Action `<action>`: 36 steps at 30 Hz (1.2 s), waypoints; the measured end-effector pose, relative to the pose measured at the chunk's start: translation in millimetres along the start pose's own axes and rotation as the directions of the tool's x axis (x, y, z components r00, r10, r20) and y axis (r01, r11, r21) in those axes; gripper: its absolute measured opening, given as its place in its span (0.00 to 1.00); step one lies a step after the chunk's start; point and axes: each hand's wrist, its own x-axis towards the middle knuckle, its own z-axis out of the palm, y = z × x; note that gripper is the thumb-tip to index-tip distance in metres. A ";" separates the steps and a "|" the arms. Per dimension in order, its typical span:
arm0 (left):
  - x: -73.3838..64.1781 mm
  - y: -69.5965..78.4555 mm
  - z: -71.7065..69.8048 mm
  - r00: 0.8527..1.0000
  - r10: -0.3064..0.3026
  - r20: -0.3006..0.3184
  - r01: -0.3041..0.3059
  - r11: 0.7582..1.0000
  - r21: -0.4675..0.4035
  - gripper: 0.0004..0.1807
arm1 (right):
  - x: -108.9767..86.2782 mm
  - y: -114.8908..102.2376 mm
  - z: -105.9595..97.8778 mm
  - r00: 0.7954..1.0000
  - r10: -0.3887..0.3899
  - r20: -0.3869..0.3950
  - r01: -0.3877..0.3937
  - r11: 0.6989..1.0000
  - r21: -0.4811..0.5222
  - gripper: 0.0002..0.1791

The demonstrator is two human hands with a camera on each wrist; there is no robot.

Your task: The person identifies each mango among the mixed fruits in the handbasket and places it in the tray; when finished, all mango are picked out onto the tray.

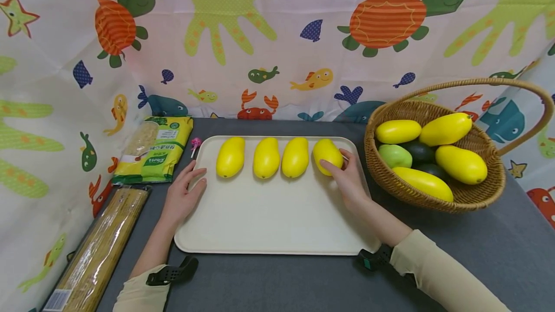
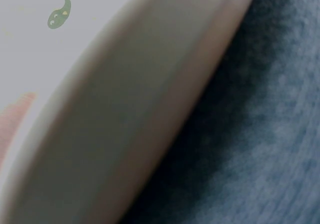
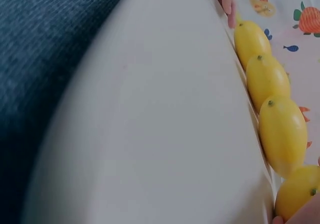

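Note:
Four yellow mangoes stand in a row along the far side of a cream tray (image 1: 277, 220). My right hand (image 1: 350, 179) holds the rightmost mango (image 1: 327, 154), thumb on its near side and fingers behind its right side. That mango (image 3: 295, 189) also shows at the lower right of the right wrist view, partly behind the hand. To its left lie the third mango (image 1: 295, 157), the second mango (image 1: 266, 158) and the first mango (image 1: 231, 157). At the tray's left edge rests my left hand (image 1: 184, 196), fingers loosely bent, holding nothing. The left wrist view is mostly a blurred pale surface.
A wicker basket (image 1: 433, 201) with yellow, green and dark fruit stands right of the tray. On the left lie a yellow-green Knorr packet (image 1: 153, 150), a long clear pack of noodle-like sticks (image 1: 104, 249) and a small pink-topped stick (image 1: 195, 144). A printed curtain (image 1: 277, 37) hangs behind.

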 end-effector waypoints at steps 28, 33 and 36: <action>-0.2 0.4 -0.9 1.000 -0.001 -0.001 0.001 1.000 0.003 0.23 | -2.5 -1.9 -3.4 0.997 0.008 0.082 0.007 0.984 -0.179 0.51; 0.1 0.7 -0.7 1.000 -0.002 0.004 0.002 1.000 0.001 0.23 | -2.7 -1.1 -5.0 0.996 0.014 0.092 0.002 0.984 -0.177 0.51; 0.1 0.7 -0.4 1.000 -0.005 0.007 0.005 1.000 0.000 0.23 | -2.9 -1.0 -5.8 0.996 0.020 0.093 -0.002 0.983 -0.182 0.51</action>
